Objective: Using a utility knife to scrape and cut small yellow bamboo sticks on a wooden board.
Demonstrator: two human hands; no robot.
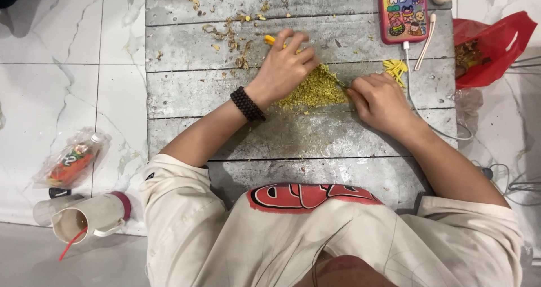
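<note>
The left hand (284, 67) curls its fingers closed around a short yellow stick-like piece (270, 39), only the blunt end of which pokes out past the knuckles, pointing up and to the left across the board. The right hand (380, 101) pinches narrowly on a thin dark tool (342, 84) whose tip aims left into the pile; what kind of tool it is cannot be told. Between the hands lies a heap of fine yellow-green crumbly shavings (314, 89), grainy and loose. All this rests on a grey, scuffed board of weathered planks (225, 135) running crosswise. A beaded dark bracelet (247, 104) circles the left wrist. A small bundle of yellow strips (396, 69) lies just beyond the right hand, near a white cable (411, 89).
</note>
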